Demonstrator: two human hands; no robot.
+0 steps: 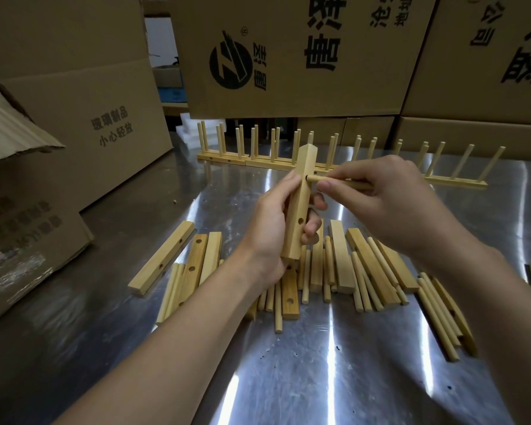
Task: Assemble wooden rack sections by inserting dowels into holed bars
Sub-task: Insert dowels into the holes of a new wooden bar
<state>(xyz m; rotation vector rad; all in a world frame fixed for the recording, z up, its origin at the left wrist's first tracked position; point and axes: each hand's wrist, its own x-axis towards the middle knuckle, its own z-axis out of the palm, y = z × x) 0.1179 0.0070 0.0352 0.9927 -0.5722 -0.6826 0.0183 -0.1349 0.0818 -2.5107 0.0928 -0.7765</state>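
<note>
- Holding a holed bar [301, 207] upright above the steel surface [319, 378], the left hand [270, 231] has its grip wrapped round it.
- grip of the right hand [380, 191] pinches a dowel [318, 179], tip right at the bar's upper hole.
- below, loose bars and dowels [365, 265] lie scattered; finished sections [288, 161] stand behind.

Reads 玻璃制品 and 小心轻放 on the left cardboard box [74, 96]. Upside down on the middle box [288, 99]: round logo [231, 61] with ®, large 惠. Upside down on the right box [460, 87]: 公司.
</note>
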